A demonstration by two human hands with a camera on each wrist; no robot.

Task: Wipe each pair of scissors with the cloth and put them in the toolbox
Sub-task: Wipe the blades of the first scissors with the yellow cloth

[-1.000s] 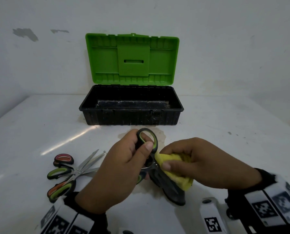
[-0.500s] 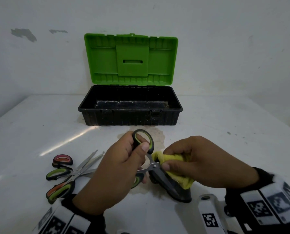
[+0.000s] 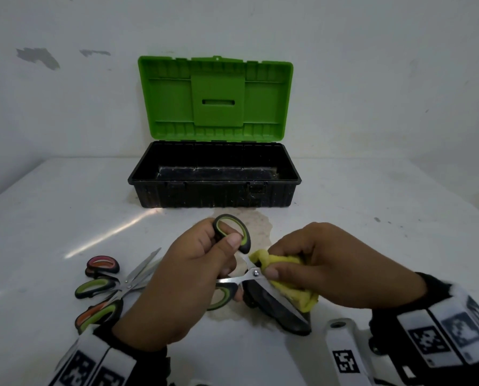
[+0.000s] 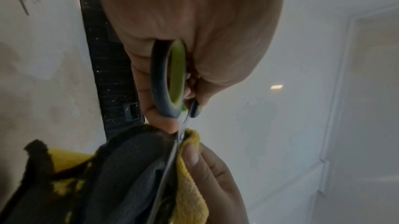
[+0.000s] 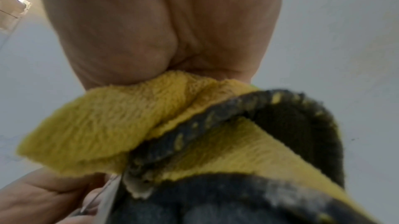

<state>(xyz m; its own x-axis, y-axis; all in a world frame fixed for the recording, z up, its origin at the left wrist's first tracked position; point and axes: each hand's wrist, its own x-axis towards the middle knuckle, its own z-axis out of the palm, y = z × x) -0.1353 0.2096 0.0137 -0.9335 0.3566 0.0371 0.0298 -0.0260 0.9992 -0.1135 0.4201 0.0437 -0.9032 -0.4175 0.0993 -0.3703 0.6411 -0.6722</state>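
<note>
Left hand [image 3: 182,277] curled tight around the handles of green-and-black scissors [image 3: 253,274], thumb pressed on the upper loop, fingers wrapped behind; lower loop poking out under the palm. Scissors held in the air above the white table [image 3: 372,207], blades spread in a narrow V, pointing right and toward the camera.

Right hand [image 3: 336,271] closed on a yellow cloth [image 3: 294,288] with a dark grey underside; thumb tip pressing the cloth against the blade just beside the pivot screw, fingers curled over the top. Cloth folded around the blade, grey part hanging below. In the left wrist view, blade edge-on, sandwiched between yellow and grey layers, right thumb flat on the yellow.

Two more pairs of scissors [image 3: 113,285] lying crossed on the table to the left, touching each other, one with red-orange handles, one green.

Toolbox [image 3: 213,190] standing at the back near the wall, green lid upright and open. Black tray shows only scuffed floor, no scissors visible in it.
</note>
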